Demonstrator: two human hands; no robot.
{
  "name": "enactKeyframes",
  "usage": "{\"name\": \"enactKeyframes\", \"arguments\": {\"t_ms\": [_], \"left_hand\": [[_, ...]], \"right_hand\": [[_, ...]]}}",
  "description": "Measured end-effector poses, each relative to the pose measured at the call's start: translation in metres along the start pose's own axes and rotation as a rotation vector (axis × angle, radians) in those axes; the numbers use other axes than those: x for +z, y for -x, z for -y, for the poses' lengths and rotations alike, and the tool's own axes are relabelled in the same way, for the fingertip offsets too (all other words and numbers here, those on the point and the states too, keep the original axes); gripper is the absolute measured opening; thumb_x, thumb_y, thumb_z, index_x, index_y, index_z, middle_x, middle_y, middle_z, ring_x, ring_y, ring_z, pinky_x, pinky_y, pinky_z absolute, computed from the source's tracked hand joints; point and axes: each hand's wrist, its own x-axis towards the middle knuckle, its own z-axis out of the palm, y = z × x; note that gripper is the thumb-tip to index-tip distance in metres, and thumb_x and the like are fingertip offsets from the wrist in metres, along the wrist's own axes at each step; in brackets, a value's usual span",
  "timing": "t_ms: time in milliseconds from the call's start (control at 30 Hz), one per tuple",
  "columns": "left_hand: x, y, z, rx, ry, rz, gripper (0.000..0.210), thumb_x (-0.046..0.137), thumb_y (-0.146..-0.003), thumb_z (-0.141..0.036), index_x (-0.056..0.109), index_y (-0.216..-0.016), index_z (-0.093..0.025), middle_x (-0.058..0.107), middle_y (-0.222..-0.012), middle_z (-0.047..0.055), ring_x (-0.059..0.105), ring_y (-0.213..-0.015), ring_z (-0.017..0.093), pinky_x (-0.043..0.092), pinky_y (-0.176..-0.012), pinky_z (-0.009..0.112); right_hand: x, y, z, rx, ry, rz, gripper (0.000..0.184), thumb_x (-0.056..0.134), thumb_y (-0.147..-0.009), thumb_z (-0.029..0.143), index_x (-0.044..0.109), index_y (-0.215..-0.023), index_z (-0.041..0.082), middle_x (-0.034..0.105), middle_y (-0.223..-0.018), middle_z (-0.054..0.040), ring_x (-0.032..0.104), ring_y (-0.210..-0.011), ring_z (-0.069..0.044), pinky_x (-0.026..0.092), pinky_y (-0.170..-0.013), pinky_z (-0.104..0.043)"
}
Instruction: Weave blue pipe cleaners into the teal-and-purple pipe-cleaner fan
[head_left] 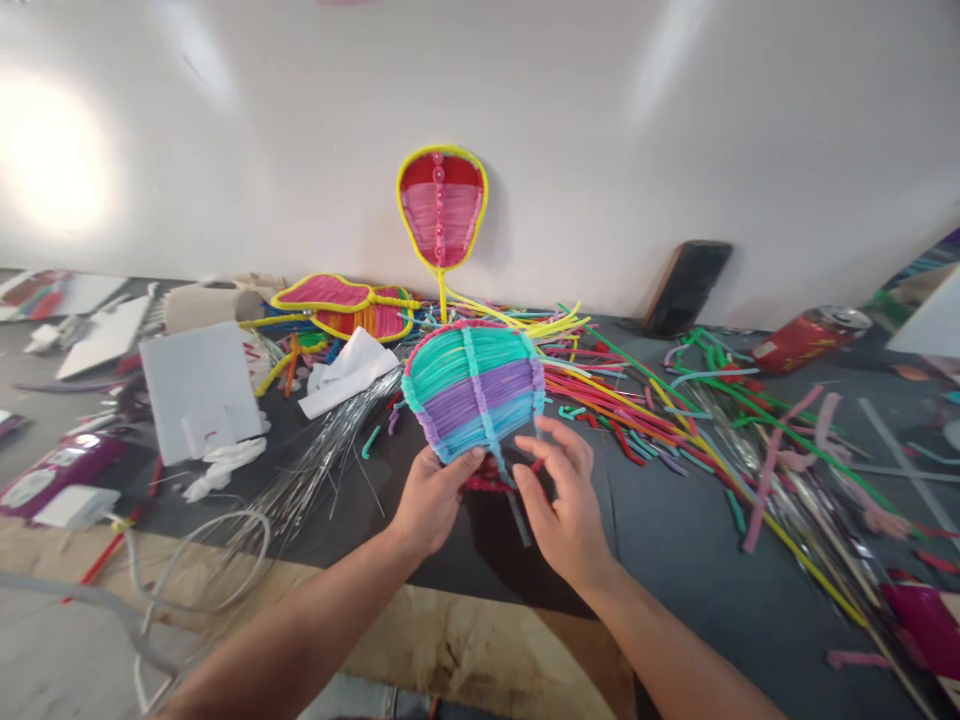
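A fan-shaped panel of wrapped pipe cleaners (480, 388), in green, purple and blue bands with a pink rim, is held up above the table. My left hand (435, 495) pinches its lower left edge, thumb on the front face. Close by the panel's lower right edge, my right hand (562, 495) has its fingers bent and apart; a fingertip meets or nearly meets the blue rib there. From the bottom, a loose grey-blue pipe cleaner end (520, 518) hangs between the hands. The panel's lower part is open, without bands.
Behind stands a pink and red panel with a yellow rim (442, 207); similar yellow-rimmed pieces (330, 292) lie left. Loose pipe cleaners (622, 400) spread to the right. A phone (686, 288) leans on the wall beside a red can (810, 338). White card (199, 385) and silver strands (322, 440) lie left.
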Motion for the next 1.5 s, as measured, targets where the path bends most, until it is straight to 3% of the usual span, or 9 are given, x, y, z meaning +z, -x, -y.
{"name": "enactKeyframes", "arguments": {"t_ms": [100,167,233,333,567,1000,1267,1500], "left_hand": [[-0.001,-0.001,-0.004,-0.026,0.029,0.015,0.019,0.077,-0.066,-0.024,0.069,-0.08,-0.014,0.072,-0.074,0.004,0.065,-0.064,0.014,0.055,-0.064,0.027],[-0.001,0.0,-0.006,-0.048,0.032,0.028,0.021,0.076,-0.068,-0.024,0.069,-0.084,-0.014,0.073,-0.08,0.005,0.066,-0.068,0.015,0.055,-0.065,0.027],[-0.002,0.0,-0.008,-0.064,0.025,0.034,0.022,0.075,-0.069,-0.025,0.069,-0.086,-0.013,0.073,-0.08,0.006,0.067,-0.069,0.016,0.055,-0.065,0.028],[-0.003,-0.001,-0.009,-0.059,0.008,0.058,0.021,0.075,-0.07,-0.025,0.069,-0.084,-0.012,0.072,-0.079,0.007,0.066,-0.069,0.017,0.054,-0.066,0.028],[-0.007,-0.004,-0.007,-0.034,-0.006,0.086,0.015,0.078,-0.065,-0.019,0.07,-0.076,-0.013,0.069,-0.072,0.002,0.062,-0.065,0.013,0.05,-0.065,0.025],[-0.008,-0.008,-0.005,-0.077,0.066,0.021,0.022,0.084,-0.052,-0.014,0.066,-0.066,-0.012,0.065,-0.062,0.0,0.056,-0.056,0.01,0.046,-0.056,0.023],[-0.011,-0.008,-0.006,-0.012,-0.005,0.018,0.024,0.083,-0.054,-0.014,0.064,-0.069,-0.012,0.064,-0.062,-0.001,0.056,-0.057,0.01,0.047,-0.057,0.022],[-0.008,-0.007,-0.013,0.003,-0.093,0.115,0.022,0.077,-0.066,-0.024,0.066,-0.081,-0.012,0.065,-0.067,0.002,0.06,-0.06,0.014,0.05,-0.061,0.027]], "right_hand": [[-0.002,-0.003,-0.005,0.234,-0.259,-0.041,0.03,0.055,-0.086,0.034,0.05,-0.112,0.02,0.057,-0.11,-0.0121,0.058,-0.097,-0.022,0.052,-0.076,-0.036],[-0.001,-0.004,-0.006,0.438,-0.46,0.074,0.031,0.054,-0.085,0.043,0.051,-0.106,0.02,0.062,-0.088,-0.0063,0.061,-0.07,-0.016,0.05,-0.056,-0.027],[0.0,-0.004,-0.003,0.588,-0.594,0.252,0.031,0.053,-0.084,0.049,0.055,-0.091,0.019,0.059,-0.066,0.0005,0.054,-0.051,-0.012,0.042,-0.045,-0.023],[0.001,-0.004,0.005,0.69,-0.686,0.364,0.036,0.055,-0.081,0.054,0.054,-0.077,0.019,0.056,-0.056,0.0032,0.048,-0.043,-0.009,0.035,-0.04,-0.02],[0.003,-0.004,0.009,0.672,-0.689,0.353,0.036,0.058,-0.08,0.052,0.053,-0.073,0.018,0.056,-0.055,0.0033,0.05,-0.044,-0.008,0.04,-0.043,-0.02],[0.006,0.003,0.01,0.553,-0.586,0.367,0.029,0.053,-0.085,0.046,0.054,-0.078,0.019,0.058,-0.062,0.0016,0.056,-0.051,-0.009,0.044,-0.048,-0.019],[0.008,0.005,0.011,0.538,-0.571,0.397,0.027,0.053,-0.086,0.045,0.055,-0.079,0.019,0.059,-0.063,0.0014,0.057,-0.053,-0.009,0.044,-0.049,-0.019],[0.01,0.002,0.004,0.61,-0.685,0.343,0.031,0.057,-0.082,0.049,0.054,-0.078,0.018,0.058,-0.061,0.0024,0.055,-0.051,-0.009,0.045,-0.048,-0.021]]}}
